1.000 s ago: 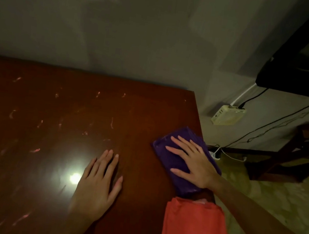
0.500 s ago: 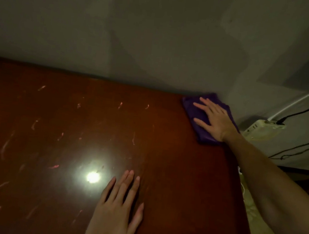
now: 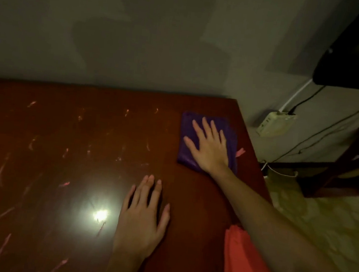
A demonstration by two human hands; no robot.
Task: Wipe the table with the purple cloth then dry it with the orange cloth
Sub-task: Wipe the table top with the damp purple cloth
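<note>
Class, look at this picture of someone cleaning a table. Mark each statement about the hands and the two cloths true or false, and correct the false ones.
1. The right hand lies flat on the purple cloth. True.
2. The left hand is holding the orange cloth. False: it rests flat on the bare table, apart from that cloth.
3. The orange cloth lies at the table's near right edge. True.
4. The purple cloth is at the table's far left corner. False: it is near the far right corner.
5. The tabletop is wiped spotless. False: pale streaks cover its left part.
</note>
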